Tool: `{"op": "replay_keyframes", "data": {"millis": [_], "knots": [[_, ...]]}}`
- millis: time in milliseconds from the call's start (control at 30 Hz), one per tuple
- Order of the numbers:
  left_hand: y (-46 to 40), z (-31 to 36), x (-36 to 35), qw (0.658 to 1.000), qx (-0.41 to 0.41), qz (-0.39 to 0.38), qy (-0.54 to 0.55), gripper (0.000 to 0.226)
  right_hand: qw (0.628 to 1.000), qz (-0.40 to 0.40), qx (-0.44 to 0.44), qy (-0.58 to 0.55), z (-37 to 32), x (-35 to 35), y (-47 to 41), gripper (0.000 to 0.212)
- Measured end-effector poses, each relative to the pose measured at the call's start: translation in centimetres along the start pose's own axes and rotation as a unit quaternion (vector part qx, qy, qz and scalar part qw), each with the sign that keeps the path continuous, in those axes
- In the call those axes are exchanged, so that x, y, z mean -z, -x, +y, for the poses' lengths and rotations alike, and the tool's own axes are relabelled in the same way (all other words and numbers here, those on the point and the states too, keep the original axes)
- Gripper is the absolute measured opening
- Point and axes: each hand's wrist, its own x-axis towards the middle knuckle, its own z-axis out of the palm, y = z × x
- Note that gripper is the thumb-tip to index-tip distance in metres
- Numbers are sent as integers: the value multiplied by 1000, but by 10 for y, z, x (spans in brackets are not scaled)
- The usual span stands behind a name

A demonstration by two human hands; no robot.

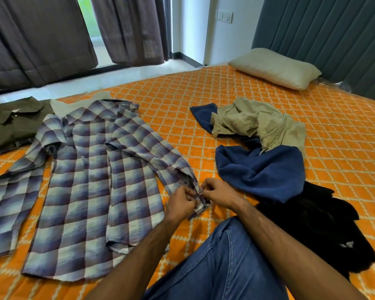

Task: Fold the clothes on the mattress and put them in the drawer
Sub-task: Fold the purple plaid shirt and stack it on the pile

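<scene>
Plaid shirt (91, 176): thin woven cloth, matt, lightly creased. Mattress (236, 100) is covered in quilted orange cloth, stitched, matt. At 2 o'clock of the shirt, khaki garment (253, 120): crumpled matt cotton; blue garment (262, 169): soft, fleecy knit. Pillow (275, 69): smooth cloth, slight sheen. Jeans (221, 267): matt denim.

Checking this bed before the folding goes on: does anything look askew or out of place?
Yes. Right of the plaid shirt, a khaki garment, a blue one and a black one lie in a crumpled, overlapping heap. Both hands pinch the shirt's cuff; nothing looks damaged.
</scene>
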Motion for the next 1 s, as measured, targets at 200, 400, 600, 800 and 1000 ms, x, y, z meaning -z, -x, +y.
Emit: {"op": "replay_keyframes", "data": {"millis": [200, 400, 600, 800, 1000], "knots": [[-1, -4, 8, 997, -58, 51, 27, 20, 960, 1, 127, 250, -19, -6, 12, 17], [-11, -11, 29, 964, -161, 172, -121, 34, 915, 10, 155, 371, -22, -10, 11, 31], [-37, -16, 49, 893, -236, 52, -380, 56, 938, -38, 140, 315, -13, -15, 3, 32], [-57, -51, 51, 869, -174, -48, -460, 88, 978, 25, 82, 189, 1, -19, -23, 17], [-48, -45, 45, 905, -126, -80, -398, 92, 995, -37, -81, -47, -6, -14, -37, 56]]}}
